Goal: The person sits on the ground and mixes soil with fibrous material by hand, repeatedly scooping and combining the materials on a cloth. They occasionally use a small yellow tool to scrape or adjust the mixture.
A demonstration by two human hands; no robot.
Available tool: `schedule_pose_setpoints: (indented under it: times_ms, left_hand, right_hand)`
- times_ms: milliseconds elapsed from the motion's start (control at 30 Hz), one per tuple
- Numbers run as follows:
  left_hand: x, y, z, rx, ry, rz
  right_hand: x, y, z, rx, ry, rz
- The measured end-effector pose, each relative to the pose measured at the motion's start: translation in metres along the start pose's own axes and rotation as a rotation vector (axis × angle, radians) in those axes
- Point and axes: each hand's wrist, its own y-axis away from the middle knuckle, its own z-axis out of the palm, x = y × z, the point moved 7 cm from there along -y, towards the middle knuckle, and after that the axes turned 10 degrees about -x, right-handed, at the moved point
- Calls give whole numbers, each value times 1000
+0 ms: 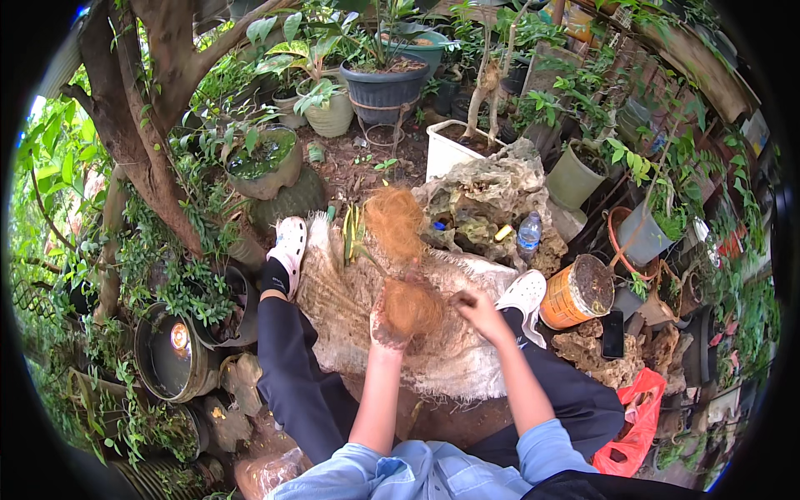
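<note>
My left hand (389, 322) is cupped around a ball of brown coconut fibre (412, 307) above a worn woven sack (350, 312). A leafy plant piece (353, 234), long and green with yellow edges, lies at the far side of the ball; whether it joins the ball I cannot tell. My right hand (478, 312) is just right of the ball, its fingers bent; whether strands are between the fingertips is too small to tell. Beyond the ball, a loose heap of orange-brown coconut fibre (395, 222) rests at the sack's far edge.
A rugged rock (494, 187) bears a plastic water bottle (529, 234) and a yellow item (502, 233). On the right are an orange soil-filled bucket (565, 297), a smartphone (613, 334) on stone and a red plastic bag (634, 419). Potted plants stand ahead; a water-filled basin (164, 359) is left.
</note>
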Motion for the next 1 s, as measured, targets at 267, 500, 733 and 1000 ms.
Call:
schedule_pose_setpoints:
  times_ms: [267,500,733,1000]
  left_hand:
    - [20,6,-23,481,-588,148]
    - [42,22,-43,568,-1083,39]
    - [42,20,-49,459,-1148,46]
    - [41,21,-41,436,-1224,28]
  right_hand:
    - [-20,44,118,135,-138,-143]
    - [-72,83,94,-229,-385,-210]
    - [-133,122,30,-397,-549,-365]
    - [-170,129,-19,-167,-379,-506]
